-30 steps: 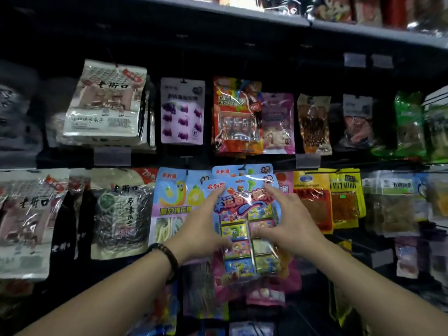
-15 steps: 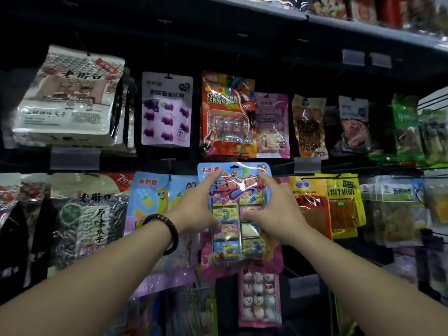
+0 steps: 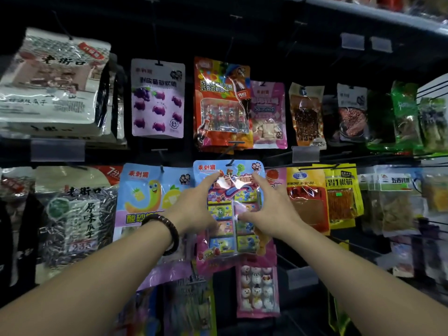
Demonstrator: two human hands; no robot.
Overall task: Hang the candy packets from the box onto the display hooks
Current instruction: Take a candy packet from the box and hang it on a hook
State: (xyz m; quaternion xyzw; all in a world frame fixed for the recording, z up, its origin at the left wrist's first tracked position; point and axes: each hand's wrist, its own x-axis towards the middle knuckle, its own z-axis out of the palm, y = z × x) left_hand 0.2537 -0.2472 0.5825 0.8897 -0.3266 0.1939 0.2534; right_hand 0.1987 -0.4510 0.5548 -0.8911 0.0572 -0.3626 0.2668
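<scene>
A blue candy packet (image 3: 232,207) with small coloured boxes inside hangs at the middle of the lower row, its top hole at a black display hook (image 3: 229,163). My left hand (image 3: 194,207), with a dark bead bracelet on the wrist, grips the packet's left edge. My right hand (image 3: 269,209) holds its right edge, forefinger up near the top. Both thumbs press on the packet's front. The box is not in view.
Hanging snack packets fill the dark rack: a banana-print packet (image 3: 155,197) to the left, a red-and-yellow packet (image 3: 306,197) to the right, an orange cola-candy packet (image 3: 221,105) directly above, a pink snowman packet (image 3: 257,289) below. Clear price-tag holders (image 3: 305,154) stick out from the rails.
Both hands have lifted the blue packet up and back onto the hook, in line with the row. The view has shifted right and closer.
</scene>
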